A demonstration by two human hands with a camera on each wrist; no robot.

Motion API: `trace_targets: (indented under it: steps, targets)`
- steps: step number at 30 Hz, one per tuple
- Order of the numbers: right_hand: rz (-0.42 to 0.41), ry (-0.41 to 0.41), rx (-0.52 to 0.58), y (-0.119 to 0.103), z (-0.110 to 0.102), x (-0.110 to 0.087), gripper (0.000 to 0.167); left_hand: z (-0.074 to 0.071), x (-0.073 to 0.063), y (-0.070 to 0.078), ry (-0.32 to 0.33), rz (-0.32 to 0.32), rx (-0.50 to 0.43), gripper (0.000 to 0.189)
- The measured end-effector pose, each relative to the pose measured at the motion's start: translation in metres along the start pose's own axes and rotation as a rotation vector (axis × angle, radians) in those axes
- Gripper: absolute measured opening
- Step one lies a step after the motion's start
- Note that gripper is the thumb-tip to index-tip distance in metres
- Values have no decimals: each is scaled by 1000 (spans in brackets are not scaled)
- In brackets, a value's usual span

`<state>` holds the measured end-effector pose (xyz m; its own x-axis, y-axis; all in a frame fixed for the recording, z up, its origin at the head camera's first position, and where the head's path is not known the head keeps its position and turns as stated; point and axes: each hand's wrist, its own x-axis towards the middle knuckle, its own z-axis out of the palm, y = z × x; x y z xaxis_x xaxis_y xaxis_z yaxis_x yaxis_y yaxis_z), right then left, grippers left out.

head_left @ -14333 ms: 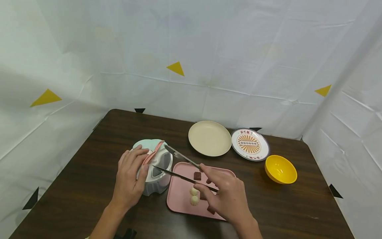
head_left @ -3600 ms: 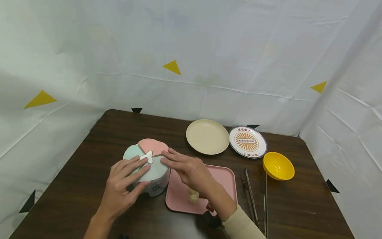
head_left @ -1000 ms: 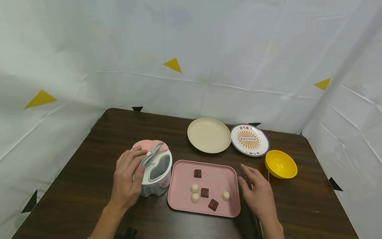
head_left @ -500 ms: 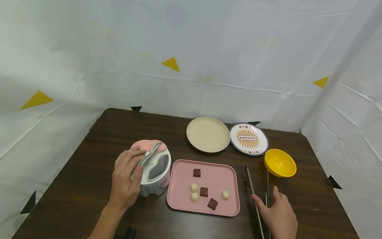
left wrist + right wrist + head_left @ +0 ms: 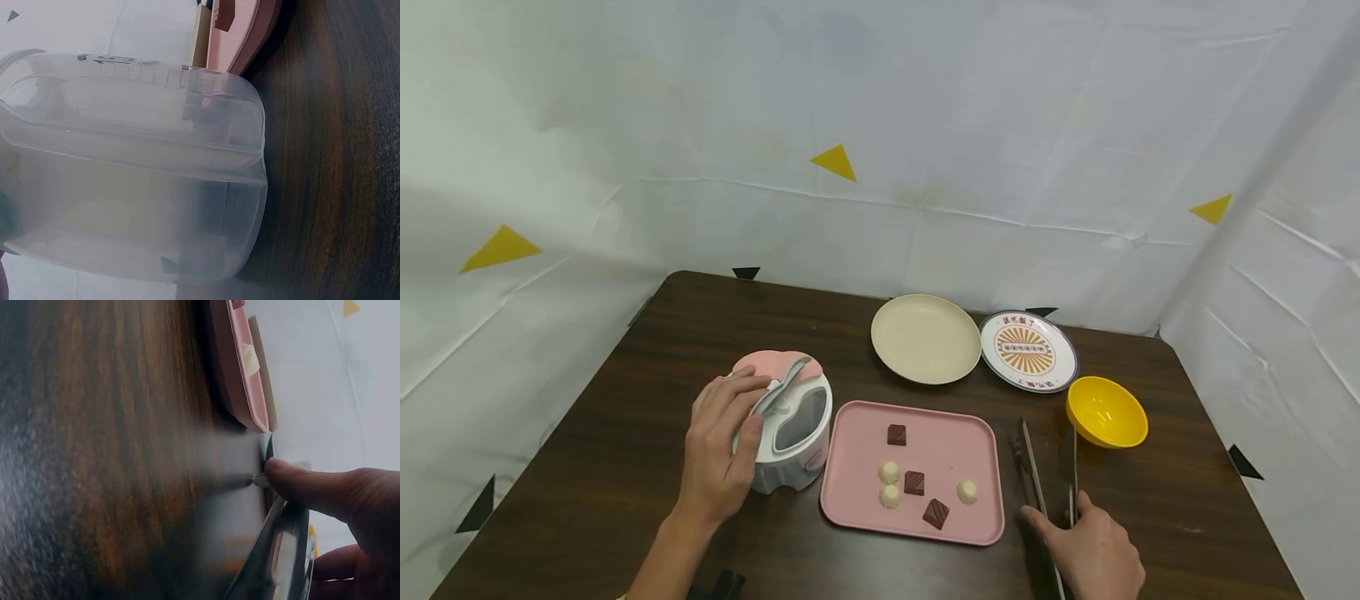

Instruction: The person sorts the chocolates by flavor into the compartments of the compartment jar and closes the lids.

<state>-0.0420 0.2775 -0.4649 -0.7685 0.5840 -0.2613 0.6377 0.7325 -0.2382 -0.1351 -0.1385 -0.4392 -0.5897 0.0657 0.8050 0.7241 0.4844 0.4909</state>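
Gripping the tongs (image 5: 1034, 468), the right hand (image 5: 1099, 547) lies right of the tray (image 5: 859, 467), near its closer corner, with the thumb on one arm of the metal and the fingers on the other, the grasp only partly closed and the two arms standing apart. The tongs run from that hand along the tray's right side. Just left of the tray, the left hand (image 5: 715, 454) bends loosely over the box (image 5: 788, 475), holding a grey flap (image 5: 784, 387) tilted up, its thumb at the flap's near edge. Seen from the right wrist, the thumb presses on the tongs while other fingers curl below, which the head view partly hides. From the left wrist, the box shows a see-through wall with printed measuring marks (image 5: 144, 70), but the left hand's hold cannot be told there. The box has a pink lid (image 5: 767, 362) over its far part and an uncovered compartment on the side toward the tray; its contents are unclear. On the tray are three brown squares (image 5: 914, 483) and three cream domes (image 5: 967, 492). Beyond the tray stand a cream plate (image 5: 927, 340) and, farther right, a patterned plate (image 5: 1028, 353); the yellow bowl (image 5: 1107, 413) is well to the tray's right
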Motion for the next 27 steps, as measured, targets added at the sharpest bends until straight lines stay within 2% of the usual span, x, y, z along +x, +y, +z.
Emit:
trace_targets:
  steps: [6, 10, 15, 22, 27]
  targets:
    - [-16, 45, 63, 2, -1, -3, 91, 0, -1, -1, 8, 13, -6, 30]
    - [-21, 89, 97, 7, -5, -4, 81, 1, -1, -2, 6, 11, -9, 31]
    - [-32, 136, 122, 13, -15, -7, 78, 3, -1, -2, 10, 0, -11, 31]
    - [-85, 173, 126, 15, -31, -12, 80, 2, -1, -2, 10, 0, -9, 31]
    - [-160, 135, 157, 13, -41, -17, 86, 2, -2, -3, 14, 7, -9, 31]
